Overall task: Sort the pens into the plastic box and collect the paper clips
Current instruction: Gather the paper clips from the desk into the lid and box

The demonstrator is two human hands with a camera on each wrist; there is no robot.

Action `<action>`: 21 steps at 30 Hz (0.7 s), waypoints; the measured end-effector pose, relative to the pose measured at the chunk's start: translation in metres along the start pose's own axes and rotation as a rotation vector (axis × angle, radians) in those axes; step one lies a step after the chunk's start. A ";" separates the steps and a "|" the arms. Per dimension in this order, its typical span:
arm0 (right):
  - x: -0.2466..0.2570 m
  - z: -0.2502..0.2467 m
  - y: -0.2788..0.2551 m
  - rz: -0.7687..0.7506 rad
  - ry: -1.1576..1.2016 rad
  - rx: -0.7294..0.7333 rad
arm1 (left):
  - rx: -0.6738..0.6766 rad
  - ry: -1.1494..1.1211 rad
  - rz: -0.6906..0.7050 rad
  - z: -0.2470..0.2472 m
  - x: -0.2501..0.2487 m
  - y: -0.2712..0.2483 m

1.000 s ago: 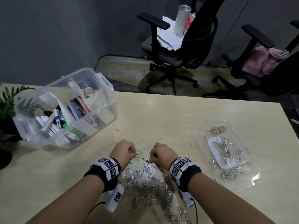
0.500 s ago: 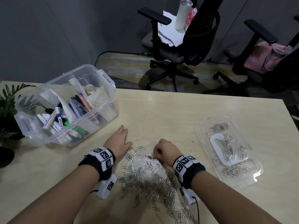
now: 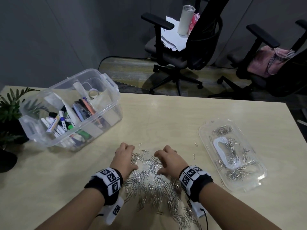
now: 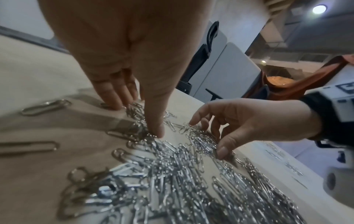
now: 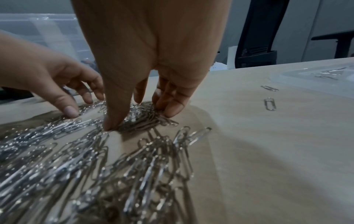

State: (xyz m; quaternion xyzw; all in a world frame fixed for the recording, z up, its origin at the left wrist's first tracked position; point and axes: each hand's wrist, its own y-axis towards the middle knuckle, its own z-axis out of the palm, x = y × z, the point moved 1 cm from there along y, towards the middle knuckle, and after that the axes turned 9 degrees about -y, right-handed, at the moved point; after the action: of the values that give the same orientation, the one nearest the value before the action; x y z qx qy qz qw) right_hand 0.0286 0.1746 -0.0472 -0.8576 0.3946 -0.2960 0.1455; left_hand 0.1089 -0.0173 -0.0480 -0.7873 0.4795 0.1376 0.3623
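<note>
The table [image 3: 162, 113] fills the lower frame. At upper left on it stands the plastic box [image 3: 106, 85], already holding the pens [image 3: 83, 110]. At right lies a clear lid [image 3: 259, 173] with some clips in it. The paper clips [image 3: 154, 188] sprawl in a pile at bottom centre. The left hand [image 3: 124, 158] and right hand [image 3: 169, 160] rest on the pile's far edge, fingers half curled, raking and pinching clips between thumb and fingertips. The clips are probably light, stiff, slippery and prone to tangle, so scooping clumps from underneath should work better than plucking single ones.
</note>
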 end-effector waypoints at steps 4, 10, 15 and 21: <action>0.006 0.000 0.006 0.024 0.005 -0.015 | 0.005 -0.109 0.033 -0.001 0.004 0.006; 0.006 -0.003 0.017 0.083 0.069 0.002 | 0.058 -0.128 0.034 -0.008 0.006 0.025; 0.012 -0.007 0.025 0.105 0.045 0.043 | 0.161 -0.072 0.025 -0.011 0.003 0.034; 0.022 -0.008 0.030 0.115 -0.072 0.091 | 0.246 0.073 0.094 -0.011 0.000 0.037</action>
State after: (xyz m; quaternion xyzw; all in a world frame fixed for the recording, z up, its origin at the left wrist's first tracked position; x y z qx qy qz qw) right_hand 0.0165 0.1383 -0.0470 -0.8360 0.4240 -0.2738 0.2154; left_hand 0.0762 -0.0355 -0.0565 -0.7181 0.5421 0.0660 0.4315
